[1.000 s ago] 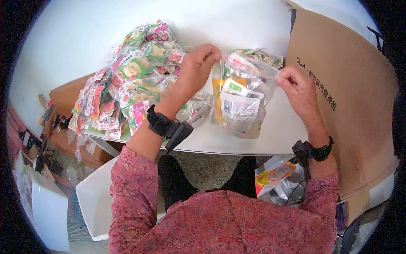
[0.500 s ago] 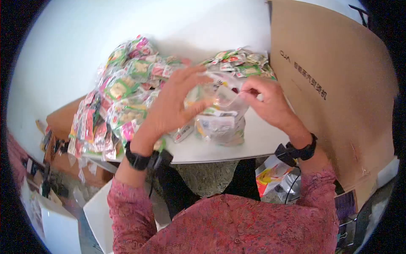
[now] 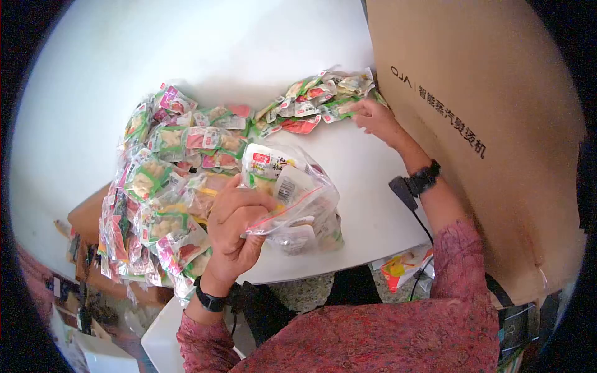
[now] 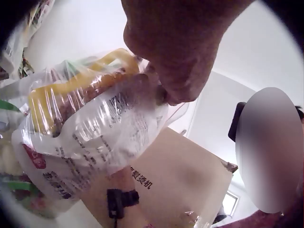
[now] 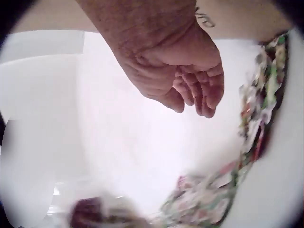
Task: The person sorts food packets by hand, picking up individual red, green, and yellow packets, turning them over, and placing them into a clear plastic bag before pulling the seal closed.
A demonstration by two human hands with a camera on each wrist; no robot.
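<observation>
A clear plastic bag (image 3: 311,214) with several food packets inside is gripped at its red-striped edge by the left hand (image 3: 236,227). In the left wrist view the bag (image 4: 95,123) hangs from the left hand's curled fingers (image 4: 178,90), a yellow-edged packet showing through. The right hand (image 3: 379,121) holds nothing, beside the smaller heap of packets (image 3: 317,99) near the carton; in the right wrist view the right hand (image 5: 190,71) has loosely bent fingers, above the white table. Left of the bag lies a large heap of packets (image 3: 168,180).
A tall brown carton (image 3: 472,124) stands along the right of the white table (image 3: 367,180). Below the table's front edge are a white bin (image 3: 165,336) at left and a bag with red and yellow print (image 3: 398,267) at right.
The right hand has let go of the bag and moved up toward the smaller heap. The left hand, spread half a second ago, now grips the bag's edge lower down. The view has shifted.
</observation>
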